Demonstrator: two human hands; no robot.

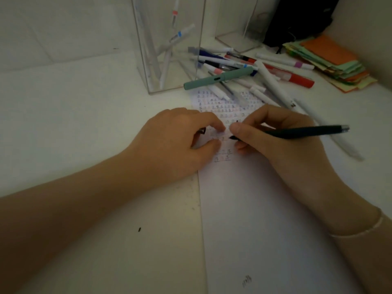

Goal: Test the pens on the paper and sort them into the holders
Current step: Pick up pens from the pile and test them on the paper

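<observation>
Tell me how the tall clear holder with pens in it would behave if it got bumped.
The clear holder looks tall on a narrow base, so it may tip rather than slide. Only a few pens lean inside it, so it is probably light. Its walls look rigid, likely acrylic, so it should hold its shape.

The holder (169, 45) is showing clear, glossy plastic walls that are catching faint reflections; a second holder (237, 22) behind is looking the same. The paper (254, 209) is lying matt and smooth, its upper part bearing small ink marks. The pen (301, 131) in the right hand (275, 141) is appearing matt black, with a shinier, metal-like end cap. The pile (244, 68) is presenting mostly smooth white plastic barrels, one matt green pen (218, 78) and one glossy red marker (297, 78). The notes (331, 60) are looking like matt coloured paper. The desk (84, 124) is showing a smooth, matt, pale surface.
</observation>
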